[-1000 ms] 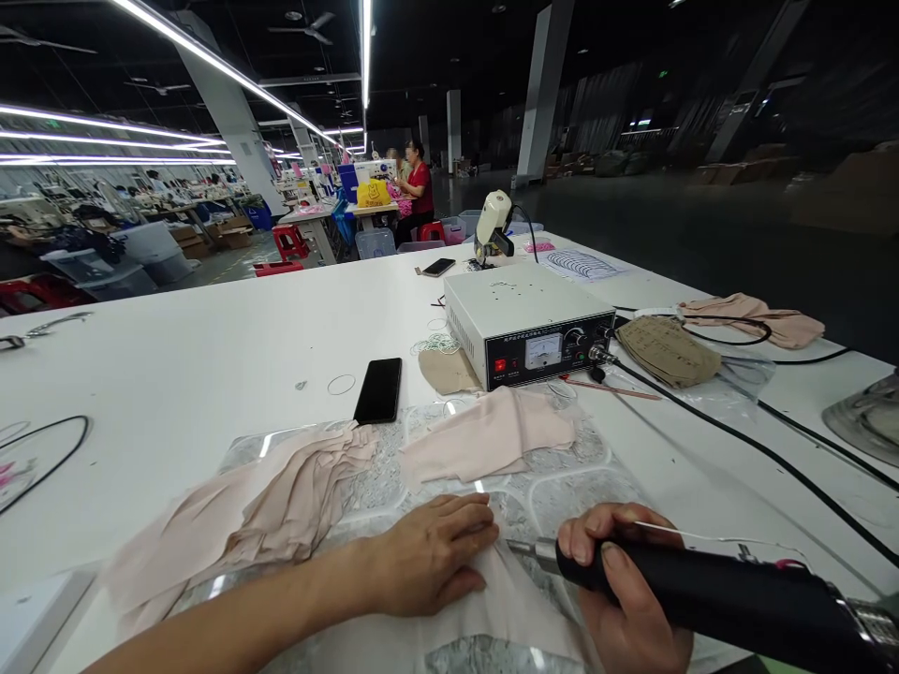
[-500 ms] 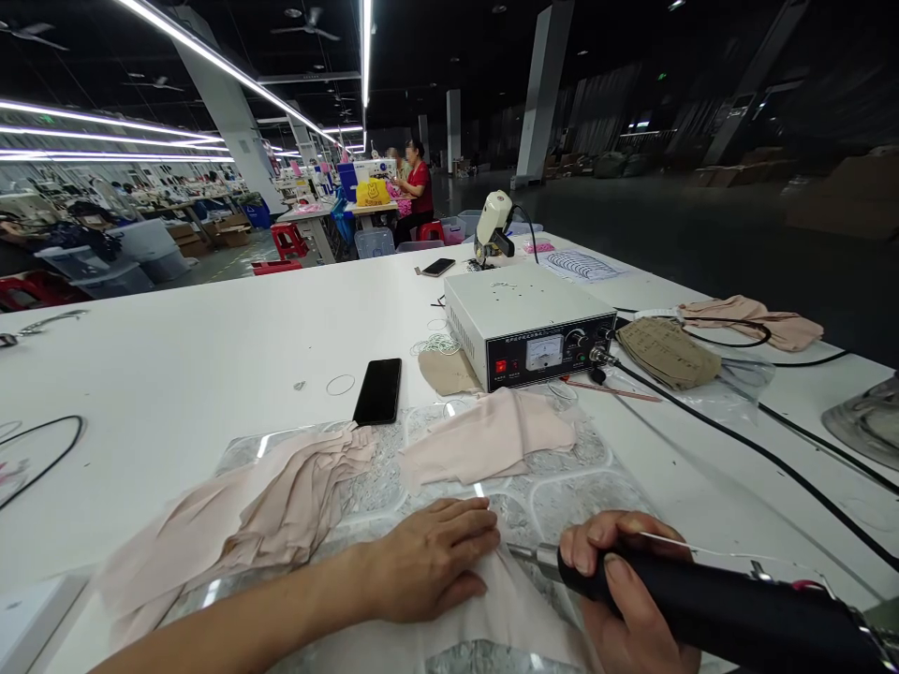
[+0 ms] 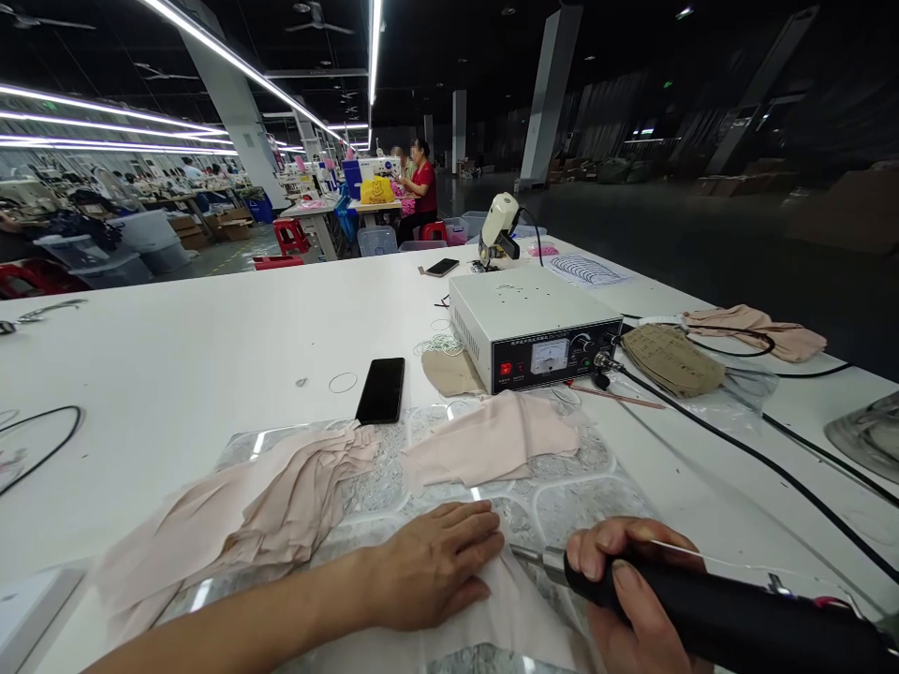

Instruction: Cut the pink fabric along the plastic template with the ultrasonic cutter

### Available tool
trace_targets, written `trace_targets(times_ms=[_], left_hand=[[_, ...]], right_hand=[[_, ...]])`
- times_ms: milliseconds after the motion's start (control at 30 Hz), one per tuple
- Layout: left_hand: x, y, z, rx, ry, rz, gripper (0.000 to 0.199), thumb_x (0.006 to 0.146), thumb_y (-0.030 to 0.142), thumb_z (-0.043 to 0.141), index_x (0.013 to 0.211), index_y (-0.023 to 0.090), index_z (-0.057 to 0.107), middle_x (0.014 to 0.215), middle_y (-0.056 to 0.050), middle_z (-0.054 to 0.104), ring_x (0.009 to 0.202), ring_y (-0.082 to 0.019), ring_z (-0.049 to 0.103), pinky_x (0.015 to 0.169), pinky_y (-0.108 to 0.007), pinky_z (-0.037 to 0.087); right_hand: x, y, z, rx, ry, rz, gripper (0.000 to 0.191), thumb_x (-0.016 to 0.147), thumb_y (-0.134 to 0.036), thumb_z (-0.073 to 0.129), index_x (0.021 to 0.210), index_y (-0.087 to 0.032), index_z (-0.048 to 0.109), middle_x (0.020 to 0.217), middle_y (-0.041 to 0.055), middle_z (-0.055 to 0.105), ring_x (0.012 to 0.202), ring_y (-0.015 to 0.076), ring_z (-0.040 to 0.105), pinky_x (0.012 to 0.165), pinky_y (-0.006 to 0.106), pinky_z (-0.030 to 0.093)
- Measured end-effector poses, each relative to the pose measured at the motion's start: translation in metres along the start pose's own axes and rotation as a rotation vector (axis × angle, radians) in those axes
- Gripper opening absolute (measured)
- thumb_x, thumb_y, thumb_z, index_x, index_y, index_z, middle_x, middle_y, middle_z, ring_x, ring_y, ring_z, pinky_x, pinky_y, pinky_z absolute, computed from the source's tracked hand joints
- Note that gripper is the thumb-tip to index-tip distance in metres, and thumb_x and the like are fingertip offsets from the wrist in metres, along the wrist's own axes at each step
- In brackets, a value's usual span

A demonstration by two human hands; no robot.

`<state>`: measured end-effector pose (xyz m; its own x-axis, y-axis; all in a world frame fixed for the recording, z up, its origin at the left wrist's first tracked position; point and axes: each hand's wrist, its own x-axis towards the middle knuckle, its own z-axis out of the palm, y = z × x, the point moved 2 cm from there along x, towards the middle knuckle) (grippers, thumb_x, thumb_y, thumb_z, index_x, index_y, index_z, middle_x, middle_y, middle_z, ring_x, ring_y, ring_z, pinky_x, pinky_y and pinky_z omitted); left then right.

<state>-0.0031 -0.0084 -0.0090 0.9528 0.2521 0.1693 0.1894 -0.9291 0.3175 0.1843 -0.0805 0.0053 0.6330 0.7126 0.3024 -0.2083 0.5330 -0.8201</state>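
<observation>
Our left hand (image 3: 439, 566) presses pale cloth (image 3: 516, 613), fingers together.
Our right hand (image 3: 636, 585) wraps the black tool (image 3: 730, 604).

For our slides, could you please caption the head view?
Left hand on pale pink fabric, right hand gripping a black tool, its metal tip toward the left hand.

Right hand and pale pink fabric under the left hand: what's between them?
The silvery metal tip of the black cylindrical tool in the right hand, pointing toward the pale pink fabric; head view.
</observation>
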Motion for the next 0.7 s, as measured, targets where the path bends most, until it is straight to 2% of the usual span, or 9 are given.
trace_targets(times_ms=[200, 467, 700], left_hand=[[-0.001, 0.000, 0.003, 0.020, -0.002, 0.005, 0.045, 0.100, 0.031, 0.046, 0.136, 0.006, 0.049, 0.140, -0.020, 0.051, 0.135, -0.032, 0.044, 0.112, -0.045, 0.041], [-0.001, -0.001, 0.008, -0.001, 0.029, 0.007, 0.046, 0.099, 0.033, 0.048, 0.137, 0.007, 0.049, 0.140, -0.020, 0.051, 0.135, -0.030, 0.044, 0.113, -0.043, 0.039], [-0.001, -0.002, 0.011, 0.005, 0.043, 0.010, 0.047, 0.097, 0.033, 0.053, 0.136, 0.007, 0.049, 0.141, -0.019, 0.051, 0.135, -0.028, 0.044, 0.114, -0.040, 0.036]], right_hand=[[0.009, -0.004, -0.001, -0.025, 0.063, -0.037, 0.019, 0.074, -0.018, 0.068, 0.085, -0.025, 0.055, 0.069, -0.0043, 0.053, 0.052, 0.0111, 0.050, 0.052, 0.033, 0.050], [0.012, 0.003, 0.009, -0.056, 0.048, -0.080, 0.018, 0.072, -0.016, 0.066, 0.084, -0.023, 0.055, 0.069, -0.0042, 0.053, 0.052, 0.0111, 0.051, 0.051, 0.032, 0.050], [0.014, 0.007, 0.012, -0.052, 0.057, -0.062, 0.018, 0.071, -0.014, 0.065, 0.083, -0.023, 0.055, 0.069, -0.0044, 0.054, 0.052, 0.0111, 0.051, 0.052, 0.031, 0.050]])
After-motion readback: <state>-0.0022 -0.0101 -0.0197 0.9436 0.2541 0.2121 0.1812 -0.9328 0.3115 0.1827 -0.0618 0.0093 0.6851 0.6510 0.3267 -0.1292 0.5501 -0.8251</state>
